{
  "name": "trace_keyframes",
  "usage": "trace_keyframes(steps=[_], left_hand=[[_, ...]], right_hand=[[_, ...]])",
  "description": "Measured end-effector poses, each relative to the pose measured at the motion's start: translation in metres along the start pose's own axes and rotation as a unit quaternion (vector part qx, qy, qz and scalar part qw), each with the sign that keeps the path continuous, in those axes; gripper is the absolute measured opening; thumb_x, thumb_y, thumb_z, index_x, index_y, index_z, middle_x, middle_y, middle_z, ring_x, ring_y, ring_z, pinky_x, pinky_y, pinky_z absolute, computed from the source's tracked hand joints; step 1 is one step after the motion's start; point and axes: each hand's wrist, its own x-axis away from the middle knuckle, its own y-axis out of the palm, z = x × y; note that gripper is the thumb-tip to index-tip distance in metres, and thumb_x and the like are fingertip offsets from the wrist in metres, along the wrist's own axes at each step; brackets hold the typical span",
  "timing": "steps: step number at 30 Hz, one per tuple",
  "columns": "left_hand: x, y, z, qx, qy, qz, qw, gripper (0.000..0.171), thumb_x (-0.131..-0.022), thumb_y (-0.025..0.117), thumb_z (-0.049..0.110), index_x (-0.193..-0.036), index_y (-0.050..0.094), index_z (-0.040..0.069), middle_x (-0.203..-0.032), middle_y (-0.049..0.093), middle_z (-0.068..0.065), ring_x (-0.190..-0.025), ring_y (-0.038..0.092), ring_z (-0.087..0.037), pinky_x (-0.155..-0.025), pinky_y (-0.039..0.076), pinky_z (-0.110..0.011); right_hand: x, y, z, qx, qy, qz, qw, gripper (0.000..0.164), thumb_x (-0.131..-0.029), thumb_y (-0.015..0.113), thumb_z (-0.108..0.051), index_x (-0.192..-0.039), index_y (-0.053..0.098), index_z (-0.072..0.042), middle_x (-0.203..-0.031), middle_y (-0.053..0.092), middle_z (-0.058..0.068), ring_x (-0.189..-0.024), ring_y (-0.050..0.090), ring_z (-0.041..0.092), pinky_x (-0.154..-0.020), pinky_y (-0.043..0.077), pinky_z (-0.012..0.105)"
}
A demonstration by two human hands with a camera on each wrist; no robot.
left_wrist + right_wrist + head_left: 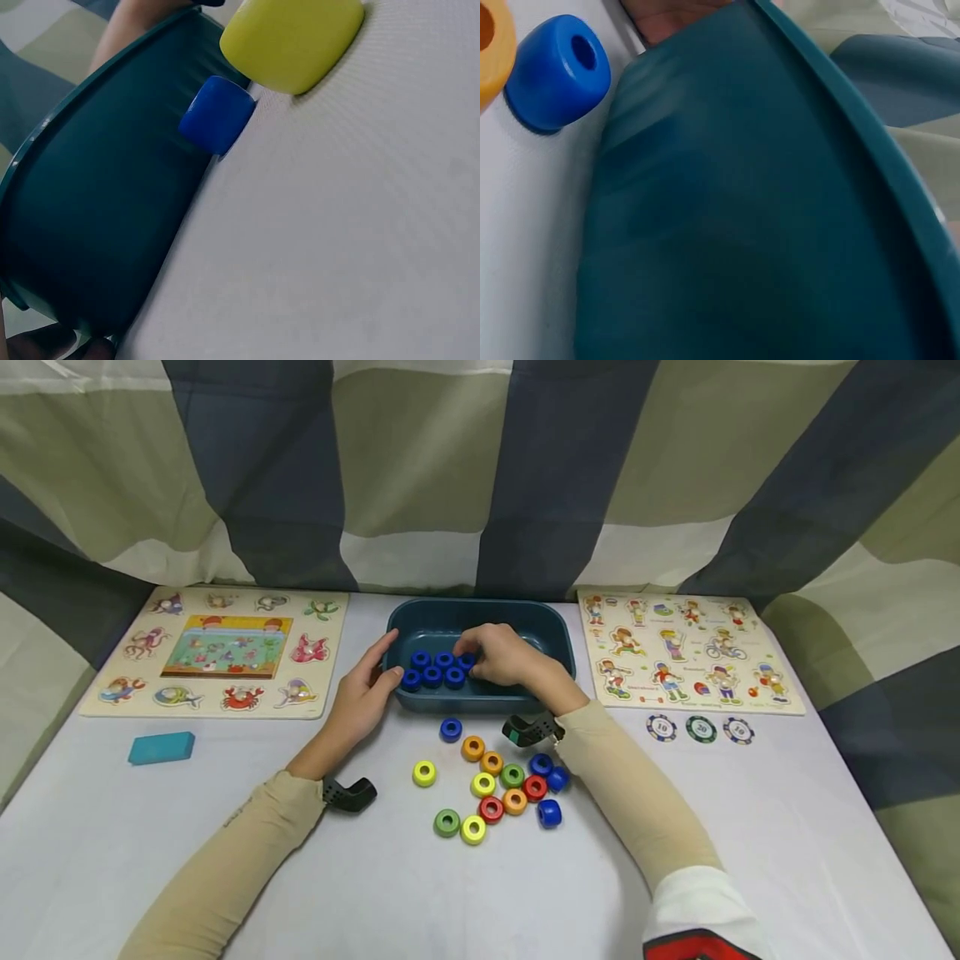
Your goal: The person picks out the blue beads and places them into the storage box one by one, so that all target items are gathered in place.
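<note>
A dark teal tray (525, 697) stands at the middle of the table with several blue ring beads (431, 677) in two rows at its left end. My right hand (498, 656) reaches over the tray's front rim, pinching a blue bead (467, 661) at the right of the upper row. At the tray's left end, my left hand (362, 697) rests its extended fingers and thumb against the rim. In the left wrist view, a single blue bead (217, 115) and a yellow bead (292, 41) stand before the tray's front wall (97, 187).
Loose orange (473, 747), green (447, 822), red (491, 810) and blue beads (550, 813) lie in front of the tray. Picture puzzle boards flank it, sea animals (330, 652) left and sports figures (592, 652) right. A teal block (161, 748) and poker chips (701, 729) lie farther out.
</note>
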Motion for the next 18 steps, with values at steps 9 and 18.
trace_keyframes(steps=[9, 18], left_hand=[[0.002, 0.002, 0.001, 0.004, -0.006, -0.002, 1.0, 0.055, -0.1, 0.05, 0.021, -0.152, 0.034, 0.023, -0.159, 0.031, 0.001, -0.145, 0.033, -0.021, -0.115, 0.036, -0.045], [0.001, 0.001, 0.001, -0.007, 0.002, 0.003, 1.0, 0.053, -0.101, 0.049, 0.023, -0.152, 0.035, 0.025, -0.159, 0.032, 0.002, -0.144, 0.035, -0.021, -0.114, 0.037, -0.045]], right_hand=[[0.01, -0.002, -0.001, -0.019, 0.004, 0.004, 1.0, 0.039, -0.086, 0.066, 0.002, -0.123, 0.064, -0.01, -0.125, 0.065, 0.013, -0.092, 0.063, 0.021, -0.081, 0.055, 0.033], [0.103, -0.034, -0.016, 0.002, -0.104, 0.088, 0.991, 0.025, -0.088, 0.069, -0.011, -0.113, 0.068, -0.009, -0.11, 0.07, 0.007, -0.076, 0.061, 0.012, -0.068, 0.053, 0.029]])
